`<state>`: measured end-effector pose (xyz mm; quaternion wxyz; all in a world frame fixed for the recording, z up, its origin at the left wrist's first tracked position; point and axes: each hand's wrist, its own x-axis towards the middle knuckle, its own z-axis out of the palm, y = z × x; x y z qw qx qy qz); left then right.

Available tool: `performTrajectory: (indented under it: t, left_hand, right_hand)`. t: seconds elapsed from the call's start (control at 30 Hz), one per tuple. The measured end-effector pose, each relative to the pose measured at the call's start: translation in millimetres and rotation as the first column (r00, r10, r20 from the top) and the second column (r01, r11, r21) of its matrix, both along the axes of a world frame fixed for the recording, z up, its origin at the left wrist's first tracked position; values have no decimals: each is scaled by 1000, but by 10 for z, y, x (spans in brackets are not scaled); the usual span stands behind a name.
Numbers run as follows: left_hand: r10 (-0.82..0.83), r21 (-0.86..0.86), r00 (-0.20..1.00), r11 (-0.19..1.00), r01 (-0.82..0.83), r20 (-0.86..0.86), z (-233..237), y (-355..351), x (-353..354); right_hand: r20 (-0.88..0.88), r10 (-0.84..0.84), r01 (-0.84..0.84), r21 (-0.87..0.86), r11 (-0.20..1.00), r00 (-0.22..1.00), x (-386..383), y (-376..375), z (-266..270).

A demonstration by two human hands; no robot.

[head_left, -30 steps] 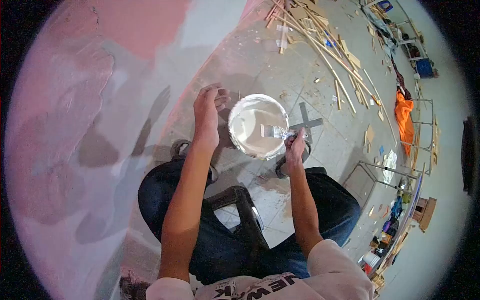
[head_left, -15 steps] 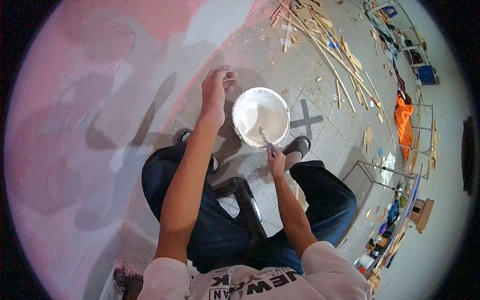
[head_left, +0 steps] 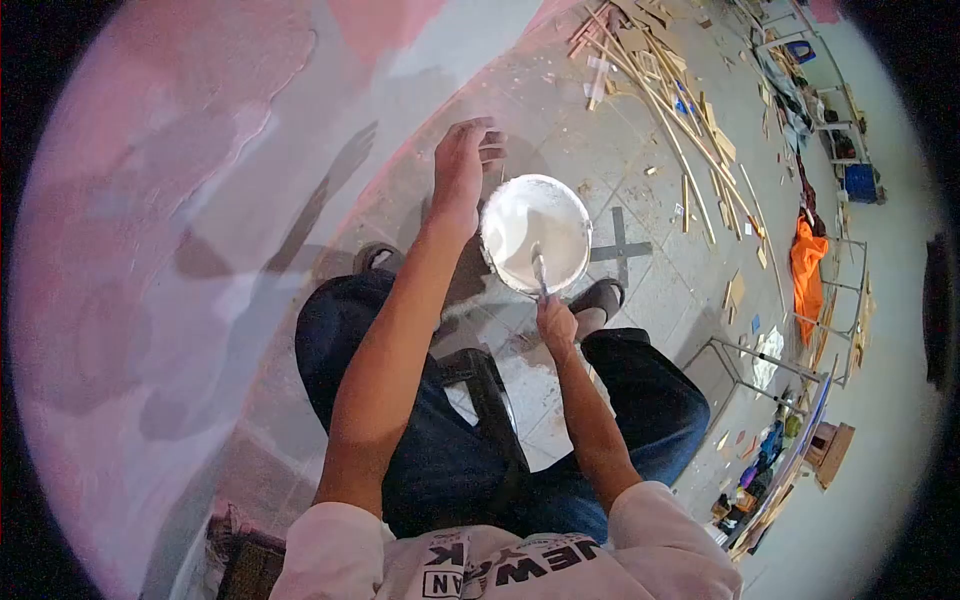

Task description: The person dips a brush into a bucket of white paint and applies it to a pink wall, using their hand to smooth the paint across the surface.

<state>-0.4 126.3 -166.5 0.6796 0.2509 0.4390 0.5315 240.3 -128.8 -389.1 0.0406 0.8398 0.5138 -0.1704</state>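
Observation:
A white bucket (head_left: 486, 250) stands on the tiled floor between my feet, with a pale, creamy substance (head_left: 552, 222) in it. My right hand (head_left: 556, 322) is closed around the handle of a slim, white-smeared hand tool (head_left: 540, 268). Its far end reaches over the near rim into the bucket; whether it is a brush or a putty knife I cannot tell. Beyond the bucket's left side, my left hand (head_left: 466, 165) is held up with its fingers bent and apart, nothing in them.
A pink and white wall (head_left: 230, 200) rises on my left. Wooden strips (head_left: 665, 110) and scraps litter the floor ahead. To the right are a metal frame (head_left: 740, 360), an orange cloth (head_left: 808, 270) and a dark tape cross (head_left: 620, 245). Below me is a black stool (head_left: 490, 400).
My view has shifted slightly, so the bucket and both hands sit further right in it. The tool in my right hand has swung from a slant to nearly straight ahead.

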Motion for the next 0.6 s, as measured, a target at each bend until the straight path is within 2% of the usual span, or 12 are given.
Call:
performTrajectory:
  t: [0.23, 0.37, 0.47, 0.6]
  left_hand:
    - [6, -18, 1000, 1000, -6, 19, 55, 5, 9]
    - [3, 45, 997, 999, 1, -73, 43, 3, 14]
    - [-11, 43, 996, 999, 14, -84, 67, -3, 15]
    - [-4, 44, 997, 999, 8, -74, 82, 9, -5]
  right_hand:
    - [-31, 1, 0, 7, 1000, 1000, -60, -38, -32]
    - [-34, -42, 42, 4, 999, 999, -121, -61, -14]
    - [0, 17, -17, 5, 1000, 1000, -100, -85, -77]
    - [-25, 24, -21, 88, 996, 999, -113, -135, -192]
